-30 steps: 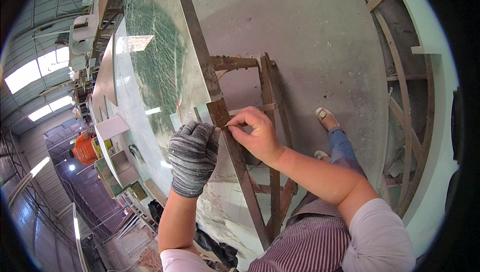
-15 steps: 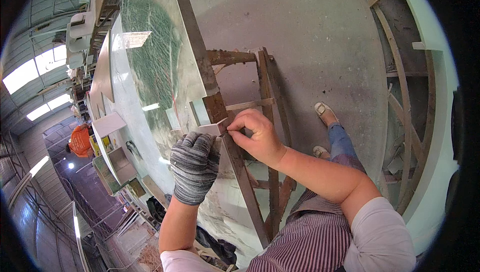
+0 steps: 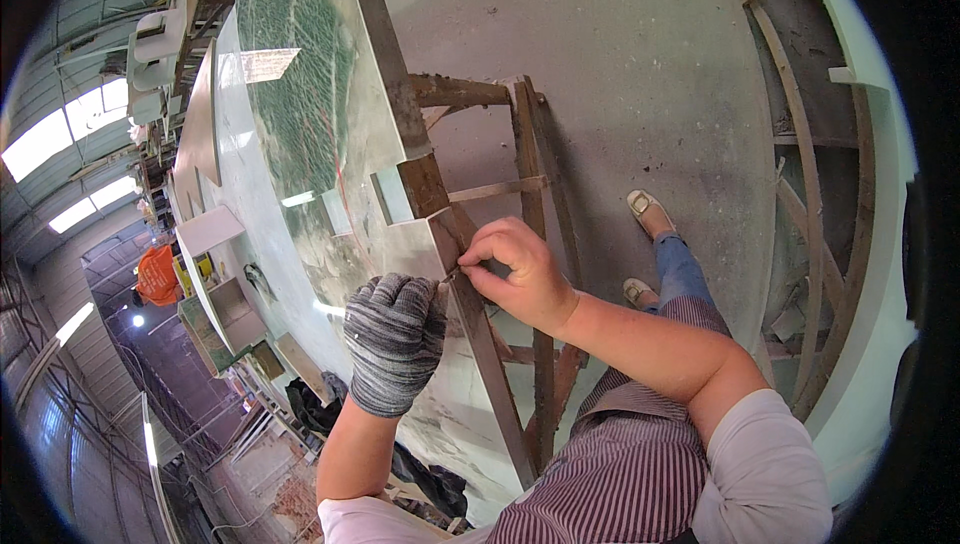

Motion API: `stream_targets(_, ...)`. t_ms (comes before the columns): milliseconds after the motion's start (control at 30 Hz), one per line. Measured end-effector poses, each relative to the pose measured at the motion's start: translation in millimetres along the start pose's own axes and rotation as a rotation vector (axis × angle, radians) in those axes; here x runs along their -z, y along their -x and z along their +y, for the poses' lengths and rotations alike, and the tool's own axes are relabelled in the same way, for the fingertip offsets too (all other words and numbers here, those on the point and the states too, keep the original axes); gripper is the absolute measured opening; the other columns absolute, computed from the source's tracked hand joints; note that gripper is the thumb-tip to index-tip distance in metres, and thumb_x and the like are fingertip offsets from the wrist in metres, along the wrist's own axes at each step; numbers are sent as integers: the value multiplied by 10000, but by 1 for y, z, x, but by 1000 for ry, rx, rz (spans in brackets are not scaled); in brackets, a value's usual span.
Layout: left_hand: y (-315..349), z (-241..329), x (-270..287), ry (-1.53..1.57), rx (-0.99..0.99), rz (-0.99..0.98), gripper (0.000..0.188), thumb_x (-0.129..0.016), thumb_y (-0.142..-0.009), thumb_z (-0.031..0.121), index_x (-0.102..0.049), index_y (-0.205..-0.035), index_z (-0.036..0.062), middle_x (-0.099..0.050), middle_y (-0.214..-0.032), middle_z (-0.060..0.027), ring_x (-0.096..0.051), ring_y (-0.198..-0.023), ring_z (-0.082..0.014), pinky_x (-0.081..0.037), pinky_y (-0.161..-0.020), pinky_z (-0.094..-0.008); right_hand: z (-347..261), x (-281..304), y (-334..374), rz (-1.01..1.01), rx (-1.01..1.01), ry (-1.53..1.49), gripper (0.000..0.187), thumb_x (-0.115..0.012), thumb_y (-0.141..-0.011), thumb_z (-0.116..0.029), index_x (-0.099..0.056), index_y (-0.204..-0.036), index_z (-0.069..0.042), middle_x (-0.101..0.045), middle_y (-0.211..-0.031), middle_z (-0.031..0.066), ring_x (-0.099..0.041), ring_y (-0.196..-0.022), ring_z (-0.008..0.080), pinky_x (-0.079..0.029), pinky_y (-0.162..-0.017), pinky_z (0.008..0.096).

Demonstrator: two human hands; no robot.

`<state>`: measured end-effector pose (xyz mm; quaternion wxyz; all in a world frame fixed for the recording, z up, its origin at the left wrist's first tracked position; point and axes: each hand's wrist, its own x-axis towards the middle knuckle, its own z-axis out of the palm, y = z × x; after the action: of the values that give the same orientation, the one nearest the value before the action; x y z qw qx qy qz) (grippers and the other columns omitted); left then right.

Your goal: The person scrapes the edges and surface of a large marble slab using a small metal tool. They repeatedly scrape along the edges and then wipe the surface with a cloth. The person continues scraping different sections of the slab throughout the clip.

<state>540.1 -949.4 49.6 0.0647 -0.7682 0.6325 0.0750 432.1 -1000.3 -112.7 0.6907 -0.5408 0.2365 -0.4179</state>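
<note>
My left hand (image 3: 396,346), in a grey and black striped knit glove, is closed in a fist over the pale, green-veined stone-like slab (image 3: 458,434). Whatever its fingers hold is hidden, though a small pale bit shows at the fingertips. Thumb and forefinger of my bare right hand (image 3: 518,274) pinch together at the slab's brown-grey front edge, right of the glove. Between them I cannot make out what is held. Just beyond both hands, a small pale block (image 3: 443,240) sits at the edge, beside a rectangular notch (image 3: 394,196) with a brown side.
A wooden stand (image 3: 528,159) supports the slab's edge. Board offcuts and an open box (image 3: 232,312) lie at the left. Farther left is a person in orange (image 3: 157,276). At right stands a pale panel with a timber frame (image 3: 808,174). Dark cloth (image 3: 430,484) hangs near my left arm.
My left fist has drawn slightly toward me, away from the small block, so more of the block shows. My right hand keeps its pinch at the edge. The view has shifted slightly.
</note>
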Motion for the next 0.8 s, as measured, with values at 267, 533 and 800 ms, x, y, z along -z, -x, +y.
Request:
stream_targets(267, 22, 8, -2, 34, -5, -18, 100, -744, -786, 72, -653, -826, 72, -606, -748, -121, -599, -697, -363, -477, -621, -448, -3, 1, 23, -44, -3, 10, 188, -759, -738, 12, -656, -869, -76, -646, -901, 75, -623, -888, 286, -491, -781, 395)
stream_targets(533, 49, 17, -8, 16, -11, -14, 100, -748, -791, 82, -655, -828, 87, -612, -762, -108, -598, -694, -340, -466, -625, -445, -8, 1, 49, -67, 0, 16, 198, -759, -737, 21, -660, -877, -78, -640, -893, 65, -621, -885, 278, -497, -780, 388)
stream_targets(800, 78, 30, -10, 28, -16, -17, 97, -747, -789, 82, -664, -840, 87, -614, -763, -97, -602, -695, -333, -468, -635, -436, -11, -2, 82, -74, 4, 18, 201, -760, -738, 20, -666, -888, -75, -640, -905, 73, -623, -893, 277, -502, -788, 378)
